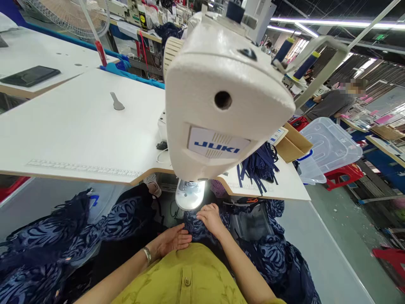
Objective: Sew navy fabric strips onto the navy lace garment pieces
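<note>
A piece of dark navy lace fabric [193,223] with a lighter blue pattern lies in front of my body, just below the lit metal sewing bed [189,196]. My left hand [175,240], wearing a bracelet, rests at the fabric's left edge with its fingers stretched out. On the upper right part of the fabric, my right hand [211,217] has its fingers curled and pressed together on the cloth. Above both hands looms the white JUKI sewing machine head [218,109], which hides its needle area.
Navy lace pieces heap at left [47,253] and right [278,261]. Navy strips [259,164] lie on the machine table [79,126], beside a cardboard box [292,143]. A grey flat tool [117,102] and a phone [31,76] lie leftward. One person [332,101] sits far right.
</note>
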Demonstrator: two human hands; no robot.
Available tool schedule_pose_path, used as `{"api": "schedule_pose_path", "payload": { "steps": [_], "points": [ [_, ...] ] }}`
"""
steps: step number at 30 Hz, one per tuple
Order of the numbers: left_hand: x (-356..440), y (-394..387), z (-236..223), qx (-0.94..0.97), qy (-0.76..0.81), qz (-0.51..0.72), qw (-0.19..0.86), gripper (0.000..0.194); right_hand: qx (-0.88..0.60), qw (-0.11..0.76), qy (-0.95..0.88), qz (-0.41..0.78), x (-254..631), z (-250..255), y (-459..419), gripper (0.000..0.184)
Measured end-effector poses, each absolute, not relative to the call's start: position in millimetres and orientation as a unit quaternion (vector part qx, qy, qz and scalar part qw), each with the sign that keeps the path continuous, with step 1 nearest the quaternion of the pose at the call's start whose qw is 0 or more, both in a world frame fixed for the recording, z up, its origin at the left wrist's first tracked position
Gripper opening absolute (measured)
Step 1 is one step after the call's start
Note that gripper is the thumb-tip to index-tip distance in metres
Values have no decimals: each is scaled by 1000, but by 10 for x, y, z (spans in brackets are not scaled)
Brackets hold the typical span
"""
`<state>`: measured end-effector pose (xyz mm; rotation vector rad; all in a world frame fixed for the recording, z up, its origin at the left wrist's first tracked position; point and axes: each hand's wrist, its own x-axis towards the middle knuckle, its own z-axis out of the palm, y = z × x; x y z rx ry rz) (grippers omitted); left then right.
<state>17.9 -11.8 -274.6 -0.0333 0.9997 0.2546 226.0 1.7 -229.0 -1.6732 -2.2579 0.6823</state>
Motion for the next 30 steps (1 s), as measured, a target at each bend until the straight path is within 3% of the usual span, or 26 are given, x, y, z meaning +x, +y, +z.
{"api": "schedule_pose_path", "payload": {
  "steps": [5,7,11,14,20,27,30],
  "points": [
    [179,-11,-2659,1,453,231,861,35,-542,152,-784,262,2478,-2054,-9,28],
    [204,34,-2657,14,450,255,856,34,-558,144,-778,250,2487,-2059,-53,24],
    [273,33,-2717,12,464,197,864,33,-622,91,-754,192,2330,-2239,-62,44],
    [268,-17,-2729,-4,473,153,868,33,-632,50,-756,161,2256,-2310,15,23],
    [214,79,-2523,-6,441,254,861,34,-575,43,-809,115,2417,-1906,1,43],
    [119,358,-2234,31,481,397,781,32,-517,66,-854,-6,2563,-1420,-394,34],
    [-86,429,-1998,56,496,445,744,28,-525,58,-849,6,2575,-1370,-490,34]
  ]
}}
